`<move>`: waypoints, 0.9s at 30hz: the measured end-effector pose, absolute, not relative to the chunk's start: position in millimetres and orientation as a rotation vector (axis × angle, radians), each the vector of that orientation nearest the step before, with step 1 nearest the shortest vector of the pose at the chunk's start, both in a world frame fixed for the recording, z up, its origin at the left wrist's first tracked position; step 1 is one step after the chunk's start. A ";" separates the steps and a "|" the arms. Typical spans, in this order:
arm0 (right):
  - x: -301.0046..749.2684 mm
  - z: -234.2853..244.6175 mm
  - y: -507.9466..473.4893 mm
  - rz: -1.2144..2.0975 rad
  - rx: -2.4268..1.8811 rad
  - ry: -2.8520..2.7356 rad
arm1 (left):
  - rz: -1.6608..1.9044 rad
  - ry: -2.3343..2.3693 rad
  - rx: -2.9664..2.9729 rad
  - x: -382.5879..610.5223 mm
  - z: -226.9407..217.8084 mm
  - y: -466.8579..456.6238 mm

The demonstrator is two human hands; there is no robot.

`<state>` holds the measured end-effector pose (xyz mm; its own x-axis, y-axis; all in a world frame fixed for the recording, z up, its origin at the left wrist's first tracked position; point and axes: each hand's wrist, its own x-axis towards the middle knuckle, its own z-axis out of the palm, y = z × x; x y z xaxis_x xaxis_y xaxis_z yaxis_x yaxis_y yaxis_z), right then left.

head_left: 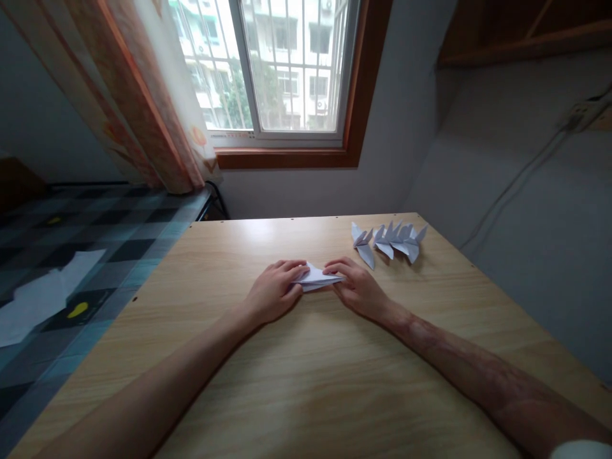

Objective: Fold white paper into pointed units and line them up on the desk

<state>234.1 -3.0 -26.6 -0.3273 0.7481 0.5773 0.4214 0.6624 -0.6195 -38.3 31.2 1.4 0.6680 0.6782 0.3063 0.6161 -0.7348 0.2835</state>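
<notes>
A small white sheet of folded paper (315,276), roughly triangular with layered edges, lies between my two hands at the middle of the table. My left hand (276,288) grips its left end, fingers on top and thumb at the near edge. At the right end, my right hand (357,285) pinches the pointed side between thumb and fingers. Parts of the paper are hidden under the fingertips. Beyond my right hand stand several white folded paper figures (399,241) in a close row, with one paper figure (363,243) slightly apart on their left.
The light wooden table (287,395) reaches toward a barred window (291,70). On the left is a bed with a checked cover (109,223), where loose white paper sheets (43,296) lie. A cable (516,175) hangs along the right wall, below a wooden shelf (526,48).
</notes>
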 end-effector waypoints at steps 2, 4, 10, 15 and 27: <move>233.0 -24.9 -4.5 0.444 -0.927 -1.957 | 0.626 1.121 2.752 -37.1 -0.8 30.6; 231.4 -23.0 -6.7 0.439 -0.966 -1.937 | 0.652 1.195 2.759 -36.2 -2.6 28.9; 229.3 -21.6 -10.7 0.501 -1.069 -1.929 | 0.791 1.315 2.625 -34.1 -2.8 22.0; 230.9 -20.2 -10.5 0.491 -1.128 -1.986 | 0.883 1.295 2.505 -24.6 0.8 13.4; 228.0 -31.0 -7.2 0.315 -1.125 -2.059 | 0.964 1.202 2.348 -10.5 -1.9 -1.9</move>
